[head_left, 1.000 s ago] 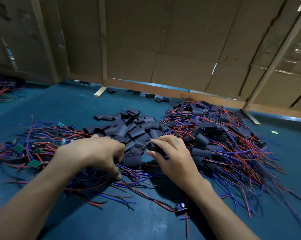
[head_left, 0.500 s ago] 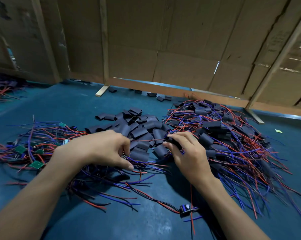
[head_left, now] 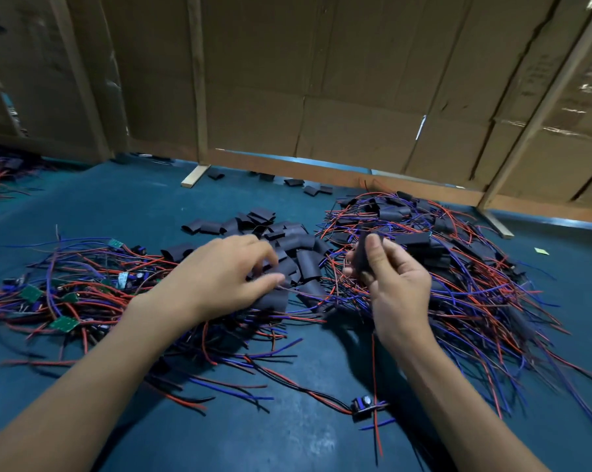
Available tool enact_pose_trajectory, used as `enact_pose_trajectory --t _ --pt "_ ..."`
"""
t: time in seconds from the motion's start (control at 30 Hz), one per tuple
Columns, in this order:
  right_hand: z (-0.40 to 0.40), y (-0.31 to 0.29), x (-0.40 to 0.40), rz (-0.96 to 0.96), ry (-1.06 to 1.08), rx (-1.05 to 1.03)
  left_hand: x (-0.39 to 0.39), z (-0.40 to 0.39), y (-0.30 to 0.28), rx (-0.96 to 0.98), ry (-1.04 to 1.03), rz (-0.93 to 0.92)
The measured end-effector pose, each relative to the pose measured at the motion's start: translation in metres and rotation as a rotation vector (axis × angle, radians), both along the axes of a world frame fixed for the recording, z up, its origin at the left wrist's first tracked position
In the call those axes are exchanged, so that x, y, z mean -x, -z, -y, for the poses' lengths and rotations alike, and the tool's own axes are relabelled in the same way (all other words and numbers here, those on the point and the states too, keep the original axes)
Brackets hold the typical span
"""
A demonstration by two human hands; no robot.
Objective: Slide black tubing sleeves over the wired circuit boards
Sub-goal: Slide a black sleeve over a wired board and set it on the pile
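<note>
Bare surface [head_left: 124, 212] lay open toward the far left corner; wire tangles [head_left: 475, 294] and loose sleeves [head_left: 287, 240] crowded the middle and right.

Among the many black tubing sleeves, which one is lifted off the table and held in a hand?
The black tubing sleeve pinched upright between thumb and fingers of the right hand. The other loose sleeves lie flat in the heap on the blue table.

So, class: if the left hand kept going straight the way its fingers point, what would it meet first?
Probably the loose pile of black tubing sleeves just beyond the left hand; its fingertips already seem to be at the pile's edge, though depth is unclear.
</note>
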State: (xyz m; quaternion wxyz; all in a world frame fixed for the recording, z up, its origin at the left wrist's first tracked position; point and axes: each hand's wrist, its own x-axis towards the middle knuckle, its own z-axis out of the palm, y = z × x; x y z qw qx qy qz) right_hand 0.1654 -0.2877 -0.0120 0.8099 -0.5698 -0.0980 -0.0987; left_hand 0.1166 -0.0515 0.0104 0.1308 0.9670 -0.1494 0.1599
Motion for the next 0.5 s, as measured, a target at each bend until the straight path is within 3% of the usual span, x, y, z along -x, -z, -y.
enact_pose_trajectory --t 0.13,0.27,0.33,0.43,0.5 --pt "0.010 -0.025 0.001 -0.140 -0.211 -0.373 -0.003 -0.002 0.008 -0.181 -0.073 -0.304" --pt "0.024 -0.054 -0.007 -0.025 -0.224 -0.353 -0.006 -0.007 0.012 -0.130 -0.119 -0.401" --pt "0.041 -0.077 -0.017 0.235 -0.087 -0.051 -0.007 -0.010 0.011 -0.115 -0.154 -0.390" --pt "0.079 -0.110 -0.044 0.663 0.385 0.753 -0.008 -0.016 0.009 -0.104 -0.230 -0.385" --pt "0.104 -0.125 -0.060 0.703 0.520 1.009 -0.008 -0.018 0.008 -0.076 -0.257 -0.391"
